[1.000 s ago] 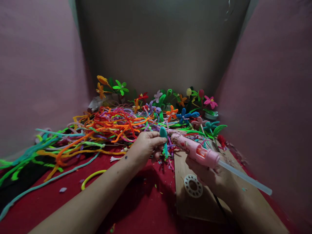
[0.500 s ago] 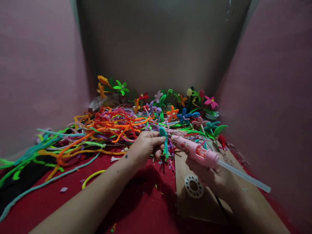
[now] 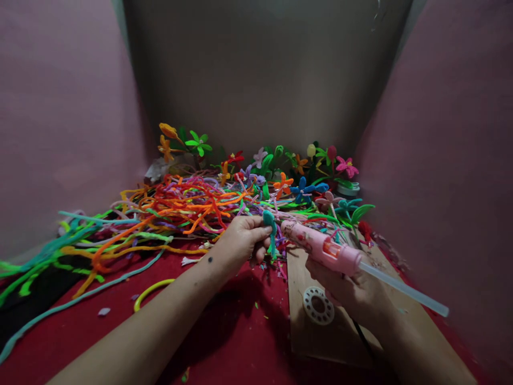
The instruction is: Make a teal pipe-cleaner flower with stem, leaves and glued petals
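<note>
Pinched between the thumb and fingers of my left hand is a teal pipe-cleaner petal, a rounded loop with a short tail hanging down. My right hand is wrapped round a pink hot glue gun. A clear glue stick juts out of its back end toward the lower right. The gun's front end points left at the petal and is close to it; whether the nozzle touches I cannot tell.
A tangled heap of colourful pipe cleaners spreads behind and left. Finished pipe-cleaner flowers stand along the back wall. Under my right hand lies a wooden board with a white perforated ring. A yellow curved piece rests on the red cloth.
The teal petal has turned slightly in my left fingers, so its loop looks shorter. The glue gun has barely shifted, its back end moving a little to the right.
</note>
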The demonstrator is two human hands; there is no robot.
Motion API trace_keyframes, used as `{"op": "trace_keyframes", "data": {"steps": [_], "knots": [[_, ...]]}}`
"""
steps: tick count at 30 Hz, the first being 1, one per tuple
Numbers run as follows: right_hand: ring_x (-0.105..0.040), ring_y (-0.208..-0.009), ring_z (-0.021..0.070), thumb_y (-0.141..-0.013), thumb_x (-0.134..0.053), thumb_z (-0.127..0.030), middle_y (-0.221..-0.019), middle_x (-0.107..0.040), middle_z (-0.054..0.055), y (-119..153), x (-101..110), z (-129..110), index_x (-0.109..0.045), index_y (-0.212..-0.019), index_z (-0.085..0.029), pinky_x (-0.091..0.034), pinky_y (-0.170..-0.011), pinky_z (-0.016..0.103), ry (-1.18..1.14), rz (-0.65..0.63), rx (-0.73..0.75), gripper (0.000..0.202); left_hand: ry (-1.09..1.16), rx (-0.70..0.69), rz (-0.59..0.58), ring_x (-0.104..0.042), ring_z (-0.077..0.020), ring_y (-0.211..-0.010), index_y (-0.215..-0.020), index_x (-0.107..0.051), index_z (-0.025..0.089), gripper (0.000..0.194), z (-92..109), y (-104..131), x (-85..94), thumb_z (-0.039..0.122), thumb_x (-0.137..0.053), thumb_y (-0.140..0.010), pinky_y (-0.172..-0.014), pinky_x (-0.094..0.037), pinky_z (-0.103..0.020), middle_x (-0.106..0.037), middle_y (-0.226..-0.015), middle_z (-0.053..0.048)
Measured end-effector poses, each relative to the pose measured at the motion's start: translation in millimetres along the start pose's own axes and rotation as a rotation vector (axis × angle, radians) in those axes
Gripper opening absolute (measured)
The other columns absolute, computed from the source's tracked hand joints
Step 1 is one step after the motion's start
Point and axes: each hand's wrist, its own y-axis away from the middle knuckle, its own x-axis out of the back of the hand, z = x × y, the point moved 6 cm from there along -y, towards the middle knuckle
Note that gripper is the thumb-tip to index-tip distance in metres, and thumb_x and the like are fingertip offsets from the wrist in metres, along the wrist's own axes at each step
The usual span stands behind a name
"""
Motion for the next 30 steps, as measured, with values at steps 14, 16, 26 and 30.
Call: {"op": "trace_keyframes", "data": {"steps": [14,16,26,30], "knots": [[-0.060,-0.101,0.0229,-0.084,-0.050,-0.023,-0.120,-0.060,0.006,-1.4,-3.8,-3.4,-0.049,-0.127,-0.027,-0.052,-0.085,0.036,-0.102,-0.073,0.025,0.044,-0.056,-0.063,0.016,-0.037,-0.0043,-0.031,-0.059,-0.050,0.016,0.022,-4.1,-5.0,6.4,0.025,-0.051,-0.079,-0.035,-0.028,-0.018,-0.049,-0.043,0.003],[-0.065,-0.078,0.0188,-0.084,-0.050,-0.025,-0.101,-0.068,0.006,-0.7,-4.0,0.1,-0.048,-0.129,-0.027,-0.056,-0.065,0.030,-0.083,-0.061,-0.022,0.045,-0.048,-0.059,0.016,-0.037,-0.0041,-0.031,-0.060,-0.050,0.016,0.021,-4.1,-5.0,6.2,0.025,-0.052,-0.078,-0.034,-0.028,-0.018,-0.051,-0.046,0.002],[-0.066,-0.072,0.0213,-0.079,-0.056,-0.025,-0.084,-0.070,0.006,-1.2,0.5,-6.2,-0.057,-0.120,-0.027,-0.054,-0.047,0.026,-0.078,0.023,0.027,0.042,-0.032,-0.040,-0.016,-0.036,-0.0038,-0.030,-0.059,-0.049,0.016,0.020,-2.3,-1.5,1.1,0.023,-0.051,-0.078,-0.033,-0.026,-0.016,-0.047,-0.044,0.004],[-0.065,-0.071,0.0193,-0.081,-0.053,-0.023,-0.092,-0.070,0.006,-0.7,-0.9,-2.9,-0.053,-0.124,-0.026,-0.054,-0.049,0.025,-0.078,-0.004,0.007,0.044,-0.032,-0.058,-0.011,-0.036,-0.0033,-0.030,-0.059,-0.049,0.016,0.020,-0.5,-1.4,0.2,0.024,-0.051,-0.077,-0.032,-0.027,-0.016,-0.047,-0.046,0.005]]}}
